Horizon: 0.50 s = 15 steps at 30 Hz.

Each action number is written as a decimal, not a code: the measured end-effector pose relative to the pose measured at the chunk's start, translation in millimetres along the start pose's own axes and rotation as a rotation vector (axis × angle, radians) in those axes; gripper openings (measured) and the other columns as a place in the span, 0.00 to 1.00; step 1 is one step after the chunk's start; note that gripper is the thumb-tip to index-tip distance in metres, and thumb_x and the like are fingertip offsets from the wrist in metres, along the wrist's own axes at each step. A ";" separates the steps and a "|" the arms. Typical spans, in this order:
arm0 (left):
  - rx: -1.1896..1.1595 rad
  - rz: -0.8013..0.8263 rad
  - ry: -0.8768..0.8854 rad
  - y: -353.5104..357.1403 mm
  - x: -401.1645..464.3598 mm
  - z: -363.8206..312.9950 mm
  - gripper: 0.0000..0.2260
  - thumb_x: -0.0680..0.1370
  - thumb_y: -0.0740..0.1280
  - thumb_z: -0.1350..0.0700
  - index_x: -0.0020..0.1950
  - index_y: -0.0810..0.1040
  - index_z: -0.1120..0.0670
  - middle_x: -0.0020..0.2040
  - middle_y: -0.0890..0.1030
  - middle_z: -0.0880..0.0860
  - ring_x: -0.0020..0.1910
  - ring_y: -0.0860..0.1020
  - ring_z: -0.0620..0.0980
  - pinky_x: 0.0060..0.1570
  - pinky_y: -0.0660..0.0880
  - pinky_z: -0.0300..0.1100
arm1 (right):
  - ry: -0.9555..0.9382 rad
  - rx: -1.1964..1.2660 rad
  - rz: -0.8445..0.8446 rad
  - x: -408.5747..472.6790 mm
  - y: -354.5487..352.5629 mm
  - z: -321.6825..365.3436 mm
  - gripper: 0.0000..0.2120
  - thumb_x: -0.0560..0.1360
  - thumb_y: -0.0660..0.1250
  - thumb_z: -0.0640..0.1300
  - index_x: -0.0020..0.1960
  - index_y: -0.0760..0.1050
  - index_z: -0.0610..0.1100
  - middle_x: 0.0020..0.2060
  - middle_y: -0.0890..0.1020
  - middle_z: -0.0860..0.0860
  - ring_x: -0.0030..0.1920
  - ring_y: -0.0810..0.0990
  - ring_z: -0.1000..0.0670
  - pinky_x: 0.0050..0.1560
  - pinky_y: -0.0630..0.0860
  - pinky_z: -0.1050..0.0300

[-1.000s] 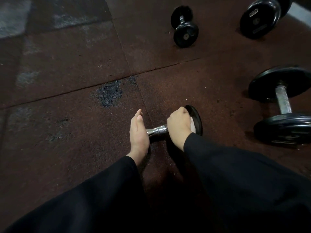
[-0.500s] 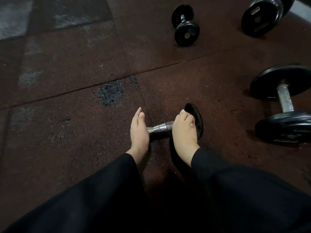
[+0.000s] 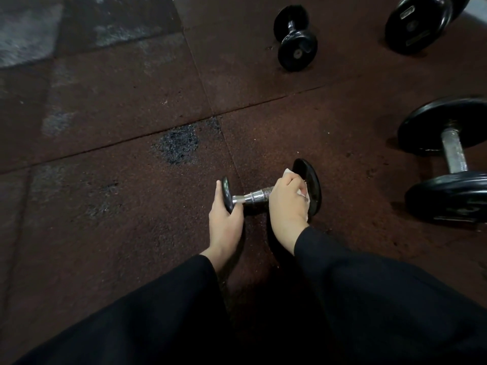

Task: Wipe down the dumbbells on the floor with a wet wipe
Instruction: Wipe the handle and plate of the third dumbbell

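A small dumbbell (image 3: 263, 194) with a chrome knurled handle and two black end plates lies on the floor (image 3: 105, 206) between the two hands. The right hand (image 3: 288, 204) curls its fingers over the handle's right end, close against the inner face of the right plate, and grips a white wet wipe (image 3: 303, 194) whose edges show above the knuckles and below the fingers. The left hand (image 3: 224, 219) holds the left plate, its fingers lying along the plate's outer face and its thumb pressing the inner side beside the handle. Black sleeves (image 3: 369, 299) cover both forearms down to the wrists. Well to the right of the right hand lies a large dumbbell (image 3: 453, 159) with a dull steel bar and wide black plates; a raised label on its nearer plate is too dim to read. Far ahead of the right hand sits another small black dumbbell (image 3: 295, 38), and beyond it to the right a heavy black dumbbell (image 3: 419, 22) bears a pale rectangular label whose writing cannot be made out. Ahead of the left hand, the reddish-brown rubber tiles have a dark worn patch (image 3: 179, 146) by a seam.
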<state>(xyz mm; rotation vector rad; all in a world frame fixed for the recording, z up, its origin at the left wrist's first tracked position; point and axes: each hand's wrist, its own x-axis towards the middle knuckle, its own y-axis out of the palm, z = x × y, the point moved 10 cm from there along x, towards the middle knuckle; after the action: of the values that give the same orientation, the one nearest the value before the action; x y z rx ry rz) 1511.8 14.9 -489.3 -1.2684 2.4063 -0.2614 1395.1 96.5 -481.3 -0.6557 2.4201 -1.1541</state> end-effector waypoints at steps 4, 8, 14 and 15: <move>0.034 -0.026 -0.014 -5.5 0.0 -5.3 0.27 0.76 0.61 0.62 0.74 0.59 0.55 0.64 0.74 0.53 0.59 0.73 0.47 0.59 0.66 0.36 | -0.028 0.039 0.010 -1.4 -5.3 -1.1 0.16 0.73 0.53 0.32 0.53 0.76 0.39 0.46 0.80 0.45 0.44 0.79 0.49 0.37 0.77 0.63; 0.032 -0.044 -0.068 -9.1 1.0 -6.5 0.20 0.72 0.60 0.63 0.65 0.72 0.57 0.48 0.79 0.52 0.45 0.77 0.48 0.44 0.74 0.40 | -0.152 -0.057 -0.103 7.4 -16.3 12.5 0.30 0.66 0.37 0.18 0.58 0.68 0.31 0.50 0.76 0.39 0.48 0.78 0.44 0.46 0.78 0.58; 0.240 -0.016 -0.275 -22.6 9.6 0.9 0.05 0.69 0.64 0.59 0.39 0.78 0.60 0.32 0.74 0.51 0.33 0.72 0.49 0.29 0.66 0.40 | -0.306 -0.084 -0.012 -0.6 -26.7 11.9 0.14 0.77 0.57 0.35 0.62 0.71 0.36 0.57 0.74 0.40 0.55 0.74 0.41 0.46 0.76 0.56; 0.252 -0.014 -0.297 -25.1 13.8 2.0 0.05 0.67 0.64 0.59 0.37 0.78 0.60 0.31 0.74 0.52 0.33 0.73 0.51 0.30 0.67 0.40 | -0.311 -0.081 -0.006 0.0 -29.6 11.0 0.14 0.77 0.57 0.36 0.62 0.71 0.36 0.57 0.74 0.41 0.55 0.74 0.41 0.44 0.76 0.56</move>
<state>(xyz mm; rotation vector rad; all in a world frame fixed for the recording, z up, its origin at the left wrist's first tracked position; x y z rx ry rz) 1524.4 -10.7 -486.1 -1.1229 2.0433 -0.3420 1408.1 73.3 -464.2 -0.8032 2.2091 -0.8848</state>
